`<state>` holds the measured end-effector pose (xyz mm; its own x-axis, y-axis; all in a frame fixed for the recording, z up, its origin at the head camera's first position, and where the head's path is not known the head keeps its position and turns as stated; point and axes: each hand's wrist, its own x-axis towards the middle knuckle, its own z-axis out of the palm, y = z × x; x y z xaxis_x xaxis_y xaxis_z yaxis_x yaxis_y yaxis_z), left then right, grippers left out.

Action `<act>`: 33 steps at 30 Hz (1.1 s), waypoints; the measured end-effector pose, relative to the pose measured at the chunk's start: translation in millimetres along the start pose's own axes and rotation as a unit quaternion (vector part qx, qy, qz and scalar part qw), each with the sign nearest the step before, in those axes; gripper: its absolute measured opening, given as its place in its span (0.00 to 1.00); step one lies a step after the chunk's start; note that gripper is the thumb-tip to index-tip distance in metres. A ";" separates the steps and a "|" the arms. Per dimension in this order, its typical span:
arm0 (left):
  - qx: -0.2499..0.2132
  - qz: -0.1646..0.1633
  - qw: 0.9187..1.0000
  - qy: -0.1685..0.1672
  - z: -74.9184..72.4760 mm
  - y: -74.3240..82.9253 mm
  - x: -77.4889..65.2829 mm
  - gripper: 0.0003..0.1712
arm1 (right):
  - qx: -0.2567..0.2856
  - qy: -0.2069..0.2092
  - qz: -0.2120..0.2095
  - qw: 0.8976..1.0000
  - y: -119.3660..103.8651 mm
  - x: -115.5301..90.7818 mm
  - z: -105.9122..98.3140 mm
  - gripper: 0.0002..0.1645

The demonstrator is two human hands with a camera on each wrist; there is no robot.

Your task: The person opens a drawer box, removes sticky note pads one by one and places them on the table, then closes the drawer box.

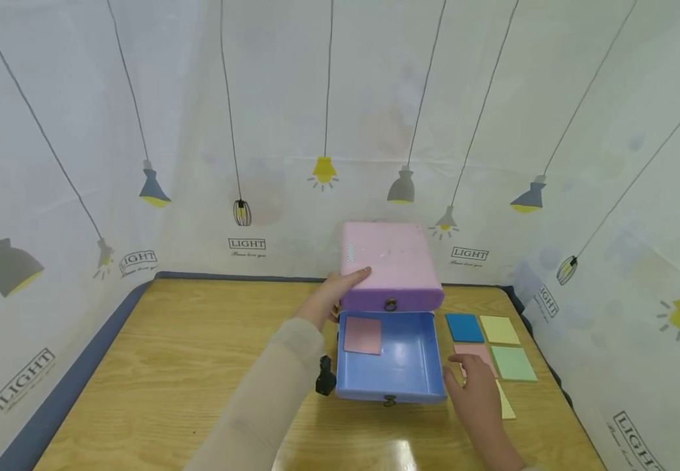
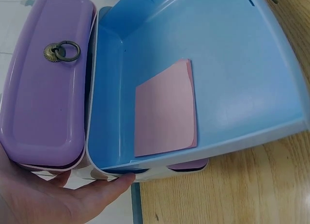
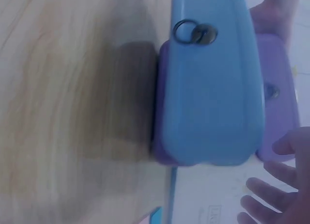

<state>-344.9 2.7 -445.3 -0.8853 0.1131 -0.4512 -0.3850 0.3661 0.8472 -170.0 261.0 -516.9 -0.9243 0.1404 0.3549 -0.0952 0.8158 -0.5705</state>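
Note:
A small drawer box with a pink top (image 1: 390, 252) stands against the back wall. Its upper purple drawer (image 2: 48, 83) is closed, and the blue drawer (image 1: 405, 366) below is pulled well out. Inside the blue drawer, at its left back, lies a pink sticky-note pad (image 2: 164, 110). My left hand (image 1: 331, 294) rests against the box's left side, one digit stretched straight over the top. My right hand (image 1: 478, 389) hovers just right of the drawer's front corner, fingers spread and holding nothing. It overlaps a second pink pad (image 1: 472, 351) and a pale yellow pad (image 1: 506, 402).
Right of the box lie a blue pad (image 1: 465, 328), a yellow pad (image 1: 499, 330) and a green pad (image 1: 514, 364). A small black object (image 1: 325, 377) shows left of the drawer. Another purple drawer (image 3: 162, 112) sits under the blue one. A lamp-printed cloth surrounds the wooden table (image 1: 199, 353).

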 end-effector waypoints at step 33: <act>0.003 -0.006 1.000 0.011 0.4 4.8 -2.8 0.65 | -0.074 -0.193 -0.099 0.973 -68.9 61.8 85.8 0.33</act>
<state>-344.2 4.6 -440.1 -0.8860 0.0887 -0.4552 -0.3942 0.3729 0.8400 -252.3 165.3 -519.3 -0.9660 -0.2257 0.1264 -0.2577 0.8810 -0.3968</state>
